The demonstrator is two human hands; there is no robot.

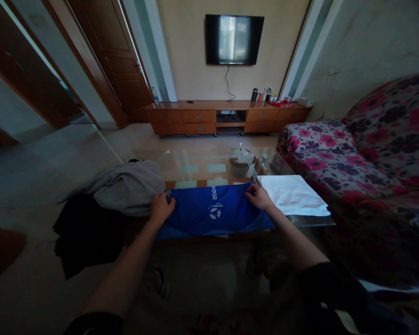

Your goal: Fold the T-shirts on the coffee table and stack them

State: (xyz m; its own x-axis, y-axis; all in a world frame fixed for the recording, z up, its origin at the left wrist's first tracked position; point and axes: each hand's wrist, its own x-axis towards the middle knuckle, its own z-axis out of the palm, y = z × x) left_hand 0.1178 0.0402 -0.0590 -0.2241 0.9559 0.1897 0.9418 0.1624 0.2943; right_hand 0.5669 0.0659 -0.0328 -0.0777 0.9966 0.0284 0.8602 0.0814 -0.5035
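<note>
A blue shirt (195,209) with white print lies in a long folded strip across the near side of the glass table. My left hand (161,207) pinches its far left corner, fingers closed on the cloth. At the far right corner, my right hand (260,197) grips the same shirt between thumb and fingers. Just right of that hand lies a white folded garment (293,194), flat on the table. To the left of my left hand are a grey garment (125,186) and a black garment (87,232), heaped loosely and hanging over the table's edge.
The glass table (181,163) carries a small basket (242,160) and a drinking glass (264,159) at its far right. A flower-patterned sofa (366,172) stands on the right. Beyond are a wooden TV cabinet (199,116) and a wall-mounted television (234,39).
</note>
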